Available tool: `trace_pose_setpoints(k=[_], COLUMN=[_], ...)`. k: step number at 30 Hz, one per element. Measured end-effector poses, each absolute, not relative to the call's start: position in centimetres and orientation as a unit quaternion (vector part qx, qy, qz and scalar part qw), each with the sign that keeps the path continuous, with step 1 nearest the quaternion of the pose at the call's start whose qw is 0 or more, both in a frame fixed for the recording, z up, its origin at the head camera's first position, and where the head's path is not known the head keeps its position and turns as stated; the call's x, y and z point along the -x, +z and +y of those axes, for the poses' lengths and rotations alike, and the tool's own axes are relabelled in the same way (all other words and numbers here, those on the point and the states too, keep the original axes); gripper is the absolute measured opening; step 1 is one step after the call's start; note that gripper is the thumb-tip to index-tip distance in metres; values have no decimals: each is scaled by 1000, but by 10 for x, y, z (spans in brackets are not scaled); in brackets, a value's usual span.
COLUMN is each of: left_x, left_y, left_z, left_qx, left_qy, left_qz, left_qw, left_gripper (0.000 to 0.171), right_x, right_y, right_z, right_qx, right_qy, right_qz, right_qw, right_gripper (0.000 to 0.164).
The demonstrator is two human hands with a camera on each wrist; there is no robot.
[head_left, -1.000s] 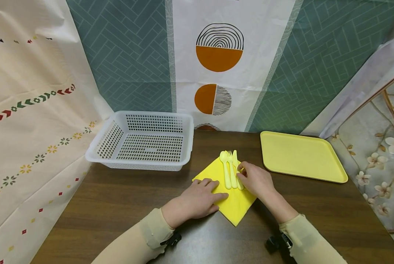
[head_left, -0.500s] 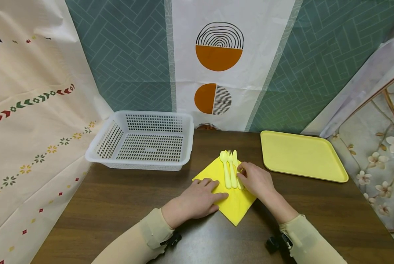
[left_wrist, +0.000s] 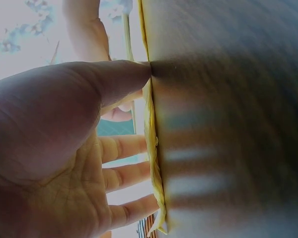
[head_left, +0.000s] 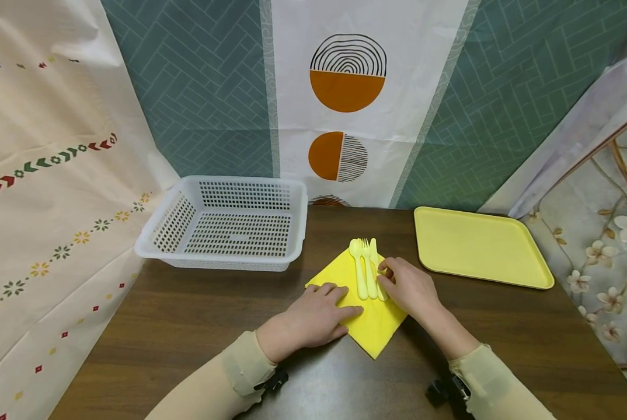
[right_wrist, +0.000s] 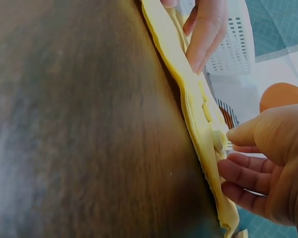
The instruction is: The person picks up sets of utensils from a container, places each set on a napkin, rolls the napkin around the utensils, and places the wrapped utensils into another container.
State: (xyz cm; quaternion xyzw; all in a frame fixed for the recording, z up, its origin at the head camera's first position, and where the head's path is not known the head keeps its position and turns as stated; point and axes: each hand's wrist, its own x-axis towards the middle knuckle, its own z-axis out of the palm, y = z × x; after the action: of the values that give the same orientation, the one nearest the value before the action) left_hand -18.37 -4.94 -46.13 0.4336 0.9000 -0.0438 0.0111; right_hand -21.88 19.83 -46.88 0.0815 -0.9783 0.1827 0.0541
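A folded yellow napkin (head_left: 373, 329) lies on the table, turned so one corner points toward me. On it a pale yellow plastic spoon (head_left: 359, 271), fork (head_left: 368, 274) and knife (head_left: 373, 252) lie side by side, handles toward me. My left hand (head_left: 313, 315) rests with spread fingers on the napkin's left part; in the left wrist view its fingertips meet the napkin's edge (left_wrist: 149, 119). My right hand (head_left: 409, 286) pinches the knife's handle between thumb and index finger. In the right wrist view, its other fingers (right_wrist: 246, 171) sit by the napkin, loosely bent.
A white perforated plastic basket (head_left: 219, 261) stands at the back left of the brown wooden table (head_left: 187, 315). To the back right lies a yellow rectangular tray (head_left: 481, 245). Patterned cloths (head_left: 213, 87) hang behind and at both sides.
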Motion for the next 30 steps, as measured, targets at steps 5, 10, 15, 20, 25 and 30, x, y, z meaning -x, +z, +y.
trace_pose_setpoints(k=[5,10,15,20,25,30], left_x=[184,184,183,183,183,183], left_y=[-458,-458,-460,-460,-459,-459], left_z=[-48,-47,-48,-48,-47,-45], left_qx=[-431,-428,-425,-422,-425,-426], left_qy=[-47,-44,-34,-28,-36,-38], left_qz=[901,902,904,906,904,903], left_qw=[17,22,27,25,20,27], left_gripper=[48,48,49,48,48,48], right_x=[215,212,206,199,192,186], right_y=[-467,-465,-463,-464,-465,-466], right_z=[203,206,208,214,221,226], right_qx=[-94,-102,-112,-144,-175,-196], right_qy=[186,186,182,184,190,189], right_qz=[-976,-975,-975,-970,-963,-959], right_qw=[69,63,57,66,75,81], right_gripper=[25,28,29,27,26,25])
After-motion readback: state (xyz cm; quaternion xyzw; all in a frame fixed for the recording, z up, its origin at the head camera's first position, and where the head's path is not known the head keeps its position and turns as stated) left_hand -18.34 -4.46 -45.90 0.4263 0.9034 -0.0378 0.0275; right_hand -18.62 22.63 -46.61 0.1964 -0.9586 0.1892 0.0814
